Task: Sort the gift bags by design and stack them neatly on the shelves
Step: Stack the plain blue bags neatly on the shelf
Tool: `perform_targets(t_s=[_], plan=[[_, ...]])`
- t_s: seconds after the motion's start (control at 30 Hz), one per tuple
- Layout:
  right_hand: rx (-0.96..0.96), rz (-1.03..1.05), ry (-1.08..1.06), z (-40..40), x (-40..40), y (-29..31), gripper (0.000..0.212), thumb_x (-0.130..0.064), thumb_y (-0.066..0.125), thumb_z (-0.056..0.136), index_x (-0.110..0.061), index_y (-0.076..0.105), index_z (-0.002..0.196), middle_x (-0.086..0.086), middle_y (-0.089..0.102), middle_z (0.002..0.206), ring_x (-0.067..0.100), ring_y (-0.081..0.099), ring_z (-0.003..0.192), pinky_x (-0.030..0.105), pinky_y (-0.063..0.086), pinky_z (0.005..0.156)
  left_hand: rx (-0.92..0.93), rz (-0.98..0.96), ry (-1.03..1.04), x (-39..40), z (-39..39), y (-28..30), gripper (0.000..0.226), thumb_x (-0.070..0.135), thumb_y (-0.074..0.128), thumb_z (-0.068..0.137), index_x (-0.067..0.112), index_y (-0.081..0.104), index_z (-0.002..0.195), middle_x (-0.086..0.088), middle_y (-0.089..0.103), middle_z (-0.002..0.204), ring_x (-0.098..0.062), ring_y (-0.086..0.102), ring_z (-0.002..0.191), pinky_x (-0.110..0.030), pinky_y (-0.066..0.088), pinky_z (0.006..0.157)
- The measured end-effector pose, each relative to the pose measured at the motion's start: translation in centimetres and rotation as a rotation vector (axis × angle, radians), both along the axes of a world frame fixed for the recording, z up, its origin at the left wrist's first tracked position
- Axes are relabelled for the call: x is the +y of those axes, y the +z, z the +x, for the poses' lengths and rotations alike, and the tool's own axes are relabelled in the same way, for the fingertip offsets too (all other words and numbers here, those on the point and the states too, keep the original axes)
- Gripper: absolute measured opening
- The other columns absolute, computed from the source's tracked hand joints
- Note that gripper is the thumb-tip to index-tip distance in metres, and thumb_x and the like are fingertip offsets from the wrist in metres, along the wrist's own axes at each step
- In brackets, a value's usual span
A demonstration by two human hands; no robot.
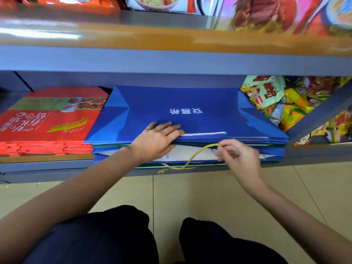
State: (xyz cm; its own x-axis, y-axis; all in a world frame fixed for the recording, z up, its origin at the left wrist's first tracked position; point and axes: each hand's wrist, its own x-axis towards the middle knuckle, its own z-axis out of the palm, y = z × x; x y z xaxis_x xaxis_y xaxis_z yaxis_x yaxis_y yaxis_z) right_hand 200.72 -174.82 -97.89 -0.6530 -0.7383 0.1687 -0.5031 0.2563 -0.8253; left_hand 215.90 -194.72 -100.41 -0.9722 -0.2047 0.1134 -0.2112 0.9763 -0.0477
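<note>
- 2 knees in dark trousers (122,237) fill the bottom of the view, above a floor of pale tiles (200,197)
- Both bare forearms reach up from the lower corners toward the low shelf (47,164)
- The right hand (242,159) hovers at the front edge of the shelf, fingertips pinching a yellow cord handle (192,157) that loops down and hangs past the shelf lip
- The left hand (154,140) lies flat on the front of the stack of blue bags (181,107), fingers straight and spread, pressing on the top bag just left of its white cord handle (203,133)
- The blue stack sits in the middle of the low shelf; white and green edges show between its lower layers, and the yellow cord comes out from among them
- Just to the left, touching or nearly so, lies a stack of red bags (49,122), flat, with white writing
- To the right, behind a slanted grey divider (314,115), is a heap of snack packets (282,100)
- Above, the upper shelf (171,61) carries blurred bright packages (266,14)
</note>
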Motion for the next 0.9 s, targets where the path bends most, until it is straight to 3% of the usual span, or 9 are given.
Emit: perform_targets(t_s=[0.1,0.17,0.3,0.4,0.5,0.6,0.73,0.8,0.9], plan=[[-0.064,-0.080,-0.038,2.3,-1.7,-1.8,0.017,-0.006,0.064,0.085,-0.023,0.062,0.082,-0.007,0.067,0.065,0.003,0.066,0.060,0.031,0.056,0.069,0.106,0.008,0.010,-0.5,-0.4,1.2,0.045,0.035,0.036,0.089,0.014,0.062,0.118,-0.005,0.066,0.118,-0.028,0.066,0.102,-0.048,0.052,0.082],[-0.016,-0.069,-0.010,3.2,-3.0,-2.9,0.014,-0.008,0.062,0.087,-0.013,0.066,0.099,0.002,0.072,0.080,0.013,0.069,0.074,0.036,0.055,0.078,0.126,-0.005,0.038,-0.8,-0.6,2.2,0.044,0.034,0.037,0.089,0.012,0.062,0.118,-0.005,0.066,0.116,-0.027,0.067,0.099,-0.050,0.051,0.082],[0.120,0.261,0.169,3.1,-5.4,-4.3,0.047,-0.011,0.043,0.097,-0.009,0.034,0.142,0.009,0.054,0.131,0.024,0.049,0.119,0.028,0.034,0.099,0.099,0.017,0.042,-1.4,-0.9,3.4,0.045,0.036,0.035,0.090,0.012,0.059,0.120,-0.005,0.066,0.116,-0.027,0.067,0.099,-0.053,0.049,0.084],[0.464,0.541,0.208,1.7,-6.2,-4.8,0.046,-0.016,0.036,0.099,-0.010,0.028,0.144,0.012,0.052,0.131,0.027,0.042,0.124,0.030,0.027,0.101,0.065,0.029,0.041,-1.4,-0.8,3.4,0.046,0.037,0.034,0.090,0.013,0.060,0.120,-0.005,0.066,0.116,-0.027,0.067,0.098,-0.054,0.049,0.084],[0.792,0.574,0.395,1.6,-5.5,-5.0,0.060,0.002,0.061,0.076,-0.010,0.047,0.134,0.015,0.059,0.121,0.030,0.050,0.117,0.034,0.040,0.098,0.044,0.013,0.023,-1.2,-0.7,3.0,0.046,0.037,0.035,0.089,0.013,0.061,0.119,-0.004,0.067,0.114,-0.027,0.067,0.096,-0.053,0.050,0.082],[0.873,0.460,0.364,1.0,-5.3,-5.9,0.069,0.008,0.077,0.044,-0.008,0.065,0.111,0.011,0.065,0.113,0.029,0.063,0.101,0.034,0.054,0.078,0.025,0.005,0.012,-1.2,-0.6,2.6,0.046,0.037,0.035,0.089,0.013,0.061,0.119,-0.004,0.066,0.114,-0.027,0.067,0.094,-0.052,0.051,0.082],[0.905,0.302,0.428,1.7,-5.1,-4.7,0.007,-0.016,0.069,0.070,-0.011,0.066,0.066,0.003,0.063,0.067,0.021,0.061,0.060,0.025,0.049,0.050,0.066,-0.068,-0.010,-1.2,-0.5,1.7,0.042,0.038,0.035,0.090,0.016,0.053,0.121,-0.004,0.065,0.114,-0.027,0.065,0.094,-0.049,0.053,0.083],[0.878,0.216,0.437,2.3,-4.1,-4.3,0.029,-0.029,0.052,0.081,-0.013,0.063,0.059,-0.002,0.057,0.056,0.018,0.057,0.050,0.021,0.044,0.046,0.057,-0.142,-0.017,-1.2,-0.2,0.6,0.042,0.041,0.034,0.090,0.017,0.046,0.123,-0.004,0.064,0.116,-0.027,0.063,0.096,-0.046,0.052,0.086],[0.813,0.094,0.356,1.3,-2.0,-3.3,0.031,-0.034,0.050,0.083,-0.015,0.062,0.061,-0.004,0.055,0.053,0.017,0.054,0.046,0.020,0.042,0.043,-0.057,-0.171,-0.012,-0.4,0.4,-1.8,0.052,0.050,0.031,0.087,0.019,0.040,0.127,-0.004,0.061,0.120,-0.027,0.061,0.101,-0.047,0.050,0.087]])
